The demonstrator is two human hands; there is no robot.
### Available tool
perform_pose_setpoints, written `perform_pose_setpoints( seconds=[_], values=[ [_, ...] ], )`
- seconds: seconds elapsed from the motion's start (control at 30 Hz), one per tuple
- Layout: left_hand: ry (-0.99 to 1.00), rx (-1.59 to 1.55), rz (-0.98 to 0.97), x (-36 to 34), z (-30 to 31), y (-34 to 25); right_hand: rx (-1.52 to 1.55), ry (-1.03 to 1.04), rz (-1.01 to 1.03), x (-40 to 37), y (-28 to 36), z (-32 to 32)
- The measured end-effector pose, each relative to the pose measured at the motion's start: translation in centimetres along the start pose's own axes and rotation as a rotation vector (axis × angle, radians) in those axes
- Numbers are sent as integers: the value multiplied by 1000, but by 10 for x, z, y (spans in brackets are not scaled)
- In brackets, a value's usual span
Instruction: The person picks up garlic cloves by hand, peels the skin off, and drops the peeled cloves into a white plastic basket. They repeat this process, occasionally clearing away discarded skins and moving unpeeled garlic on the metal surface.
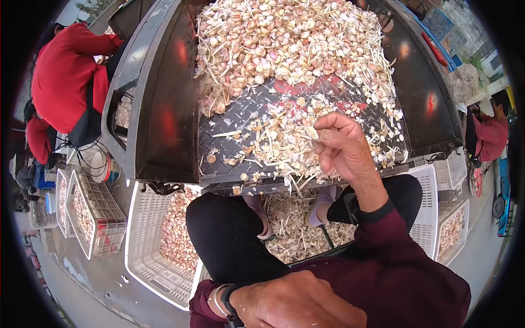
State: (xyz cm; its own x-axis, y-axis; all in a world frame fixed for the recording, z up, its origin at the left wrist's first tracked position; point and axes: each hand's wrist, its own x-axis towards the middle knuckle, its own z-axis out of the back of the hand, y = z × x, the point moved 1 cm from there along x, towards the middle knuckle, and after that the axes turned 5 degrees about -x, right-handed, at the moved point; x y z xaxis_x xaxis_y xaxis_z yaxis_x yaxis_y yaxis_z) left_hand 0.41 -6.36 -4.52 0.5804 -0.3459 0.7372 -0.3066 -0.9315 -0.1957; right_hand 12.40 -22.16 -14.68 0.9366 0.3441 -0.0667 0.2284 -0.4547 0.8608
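Observation:
Over the front of a dark metal bed (169, 109), my right hand (347, 145) is closed in a pinch. A small pale garlic piece (311, 133) shows at its thumb and fingertip. Beneath that hand lie scattered garlic skins and stalk bits (276, 142). Farther back, a large heap of garlic cloves (290, 38) fills the bed. My left hand (301, 303) is close to the camera at the bottom, back upward, with a dark band and a bracelet at the wrist. Its fingers are mostly hidden, and I cannot see whether it holds anything.
A white plastic crate (145, 235) of cloves stands left of my knees, another white crate (427, 210) to the right. More crates (98, 218) stand farther left. Garlic waste (298, 229) covers the ground between my feet. People in red (68, 76) sit at left and right (489, 136).

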Motion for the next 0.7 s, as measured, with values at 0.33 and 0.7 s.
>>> perform_pose_setpoints(
  seconds=[0.33, 0.7],
  values=[
    [124, 83, 37, -4, -15, -4, 84, 86, 99, -21, 4, -7],
    [-1054, 815, -160, -113, -24, -97, 83, 197, 127, -33, 18, -34]
  ],
)
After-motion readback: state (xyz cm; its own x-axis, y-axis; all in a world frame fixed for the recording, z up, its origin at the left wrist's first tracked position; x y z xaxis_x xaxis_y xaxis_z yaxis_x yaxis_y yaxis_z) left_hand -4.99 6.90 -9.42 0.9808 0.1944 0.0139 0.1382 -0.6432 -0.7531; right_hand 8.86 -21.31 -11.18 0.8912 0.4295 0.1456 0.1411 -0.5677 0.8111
